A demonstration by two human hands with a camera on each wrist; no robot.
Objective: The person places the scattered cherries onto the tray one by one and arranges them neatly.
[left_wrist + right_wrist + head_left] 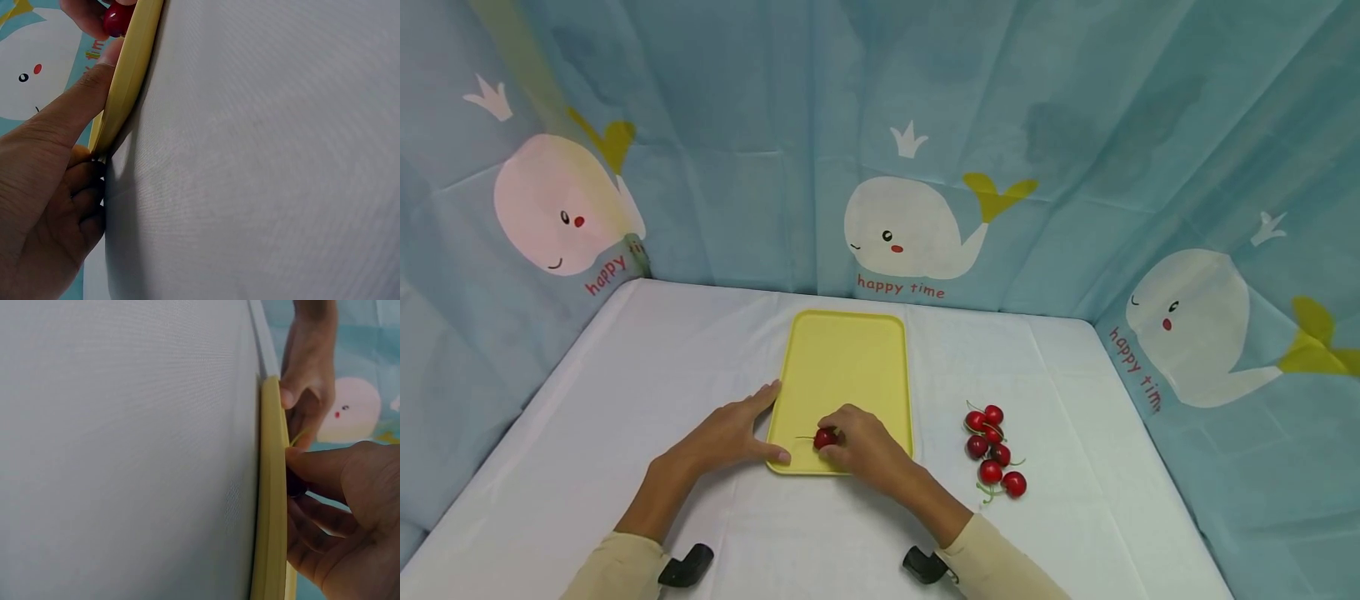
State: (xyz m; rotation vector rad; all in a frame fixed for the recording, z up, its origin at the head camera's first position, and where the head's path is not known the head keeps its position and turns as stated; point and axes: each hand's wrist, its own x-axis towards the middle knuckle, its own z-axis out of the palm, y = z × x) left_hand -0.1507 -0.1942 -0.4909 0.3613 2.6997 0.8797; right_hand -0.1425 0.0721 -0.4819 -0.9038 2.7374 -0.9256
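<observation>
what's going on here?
A person's right hand pinches a cherry at the near end of a yellow tray. Their left hand touches the tray's left edge, thumb at the near-left corner. The other cherries lie clustered on the white cloth, right of the tray.

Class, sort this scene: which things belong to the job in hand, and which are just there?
Job: right hand; the cherry it pinches; yellow tray; left hand touching it; probably the loose cherries.

Just there: white cloth; whale-print curtain; black wrist devices.
</observation>
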